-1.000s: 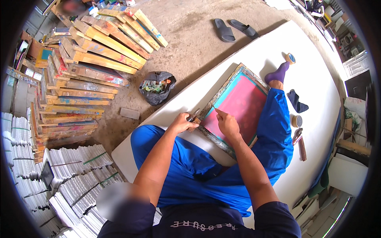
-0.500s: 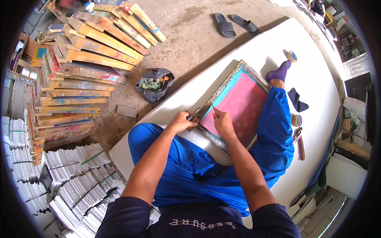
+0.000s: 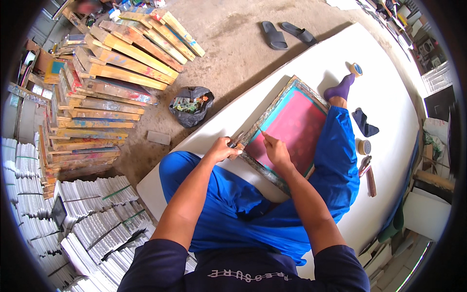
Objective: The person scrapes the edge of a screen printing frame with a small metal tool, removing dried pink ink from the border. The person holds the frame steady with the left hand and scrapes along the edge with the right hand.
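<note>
A screen-printing frame (image 3: pixel 299 87), with pink mesh and a teal border inside a worn, mottled rim, lies slanted between my legs on a white surface. My left hand (image 3: pixel 220 149) is closed around a dark hand tool (image 3: pixel 237 138) at the frame's lower left side. A small brown block (image 3: pixel 238 152) shows by its fingers; whether it belongs to the tool I cannot tell. Over the mesh, my right hand (image 3: pixel 278 152) has its index finger toward the teal border at the left side, the other fingers curled. What it pinches, if anything, is too small to make out.
To my right lie tape rolls (image 3: pixel 364 147), a dark cloth (image 3: pixel 364 123), and a brown-handled tool (image 3: pixel 371 181). Sandals (image 3: pixel 275 36), a black bag of scraps (image 3: pixel 191 108) and a grey block (image 3: pixel 159 137) are on the floor. Wooden frames (image 3: pixel 97 117) and white stacks (image 3: pixel 97 199) stand left.
The whole view has shifted slightly. Both hands stay at almost the same places on the frame, with the left still around its tool.
</note>
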`<state>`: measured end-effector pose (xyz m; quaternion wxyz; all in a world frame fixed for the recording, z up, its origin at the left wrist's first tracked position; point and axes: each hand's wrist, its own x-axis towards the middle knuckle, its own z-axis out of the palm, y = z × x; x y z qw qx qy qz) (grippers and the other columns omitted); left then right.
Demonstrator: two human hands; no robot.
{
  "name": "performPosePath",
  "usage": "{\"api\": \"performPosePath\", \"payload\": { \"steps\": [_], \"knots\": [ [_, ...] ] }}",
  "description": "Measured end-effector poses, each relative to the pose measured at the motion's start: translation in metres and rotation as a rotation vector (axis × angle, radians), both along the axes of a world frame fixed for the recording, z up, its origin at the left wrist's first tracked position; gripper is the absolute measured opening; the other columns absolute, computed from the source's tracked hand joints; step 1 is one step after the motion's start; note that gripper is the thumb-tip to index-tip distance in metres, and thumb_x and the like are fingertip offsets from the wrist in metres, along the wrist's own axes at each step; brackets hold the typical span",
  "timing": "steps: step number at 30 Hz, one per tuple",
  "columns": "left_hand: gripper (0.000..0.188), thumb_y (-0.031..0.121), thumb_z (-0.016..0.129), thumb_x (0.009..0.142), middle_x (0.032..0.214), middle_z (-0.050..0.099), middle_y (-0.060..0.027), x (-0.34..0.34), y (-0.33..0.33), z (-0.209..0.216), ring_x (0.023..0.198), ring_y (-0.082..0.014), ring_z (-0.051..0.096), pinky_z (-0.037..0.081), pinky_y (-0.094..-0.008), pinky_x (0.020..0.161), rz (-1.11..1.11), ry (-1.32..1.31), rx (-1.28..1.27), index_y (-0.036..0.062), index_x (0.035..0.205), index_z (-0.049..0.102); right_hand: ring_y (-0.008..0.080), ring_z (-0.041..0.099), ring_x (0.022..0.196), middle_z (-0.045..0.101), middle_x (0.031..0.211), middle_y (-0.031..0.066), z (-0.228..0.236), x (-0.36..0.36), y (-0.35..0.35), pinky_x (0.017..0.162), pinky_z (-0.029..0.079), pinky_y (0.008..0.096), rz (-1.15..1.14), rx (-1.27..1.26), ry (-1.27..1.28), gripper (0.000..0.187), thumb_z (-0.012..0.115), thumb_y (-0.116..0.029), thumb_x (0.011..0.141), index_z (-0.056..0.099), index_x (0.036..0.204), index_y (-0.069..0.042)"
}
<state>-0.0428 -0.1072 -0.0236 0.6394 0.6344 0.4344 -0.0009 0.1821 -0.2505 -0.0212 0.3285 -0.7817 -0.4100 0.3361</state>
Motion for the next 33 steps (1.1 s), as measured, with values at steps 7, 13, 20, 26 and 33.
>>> {"api": "performPosePath", "payload": {
  "steps": [7, 13, 20, 26, 33],
  "knots": [
    [0.045, 0.024, 0.091, 0.074, 0.089, 0.074, -0.0078, -0.008, 0.001, -0.011, 0.076, -0.0149, 0.067, 0.051, -0.0322, 0.068, 0.01, 0.008, -0.002, -0.0018, 0.106, 0.073, 0.0092, 0.042, 0.047, 0.049, 0.068, -0.0013, 0.024, 0.009, 0.006, 0.039, 0.033, 0.0265, -0.265, -0.224, 0.965, 0.041, 0.052, -0.029, 0.109, 0.061, 0.146, -0.013],
    [0.044, 0.022, 0.09, 0.075, 0.089, 0.074, -0.0077, 0.009, 0.001, -0.012, 0.075, -0.0147, 0.067, 0.051, -0.0318, 0.066, -0.008, -0.062, -0.025, -0.0013, 0.108, 0.073, 0.0056, 0.038, 0.05, 0.045, 0.066, -0.0037, -0.053, 0.018, -0.009, 0.039, 0.027, 0.0266, 0.003, 0.215, 0.03, 0.042, 0.055, -0.027, 0.11, 0.057, 0.151, -0.02],
    [0.039, 0.021, 0.092, 0.075, 0.088, 0.075, -0.0074, -0.006, 0.001, -0.027, 0.075, -0.0156, 0.068, 0.054, -0.0334, 0.069, 0.064, -0.036, -0.048, 0.0017, 0.104, 0.076, 0.0072, 0.04, 0.05, 0.047, 0.064, -0.0009, 0.045, 0.019, 0.018, 0.041, 0.031, 0.0244, -0.265, -0.295, 0.872, 0.04, 0.055, -0.03, 0.108, 0.062, 0.147, -0.019],
    [0.038, 0.017, 0.092, 0.075, 0.088, 0.075, -0.0076, -0.002, -0.001, -0.016, 0.073, -0.0157, 0.069, 0.054, -0.033, 0.066, 0.068, -0.109, -0.047, 0.001, 0.106, 0.075, 0.036, 0.075, 0.093, 0.077, 0.103, 0.0227, 0.035, 0.006, 0.005, 0.083, 0.059, 0.0443, 0.004, -0.03, -0.222, 0.037, 0.059, -0.027, 0.103, 0.068, 0.137, -0.017],
    [0.038, 0.015, 0.091, 0.075, 0.09, 0.076, -0.0081, -0.001, 0.001, -0.003, 0.072, -0.0157, 0.069, 0.055, -0.033, 0.066, 0.04, -0.059, -0.034, 0.0008, 0.107, 0.075, 0.0441, 0.068, 0.11, 0.071, 0.115, 0.0265, 0.039, 0.001, 0.009, 0.097, 0.053, 0.0499, -0.015, -0.096, -0.177, 0.036, 0.058, -0.028, 0.102, 0.07, 0.135, -0.019]
  ]
}}
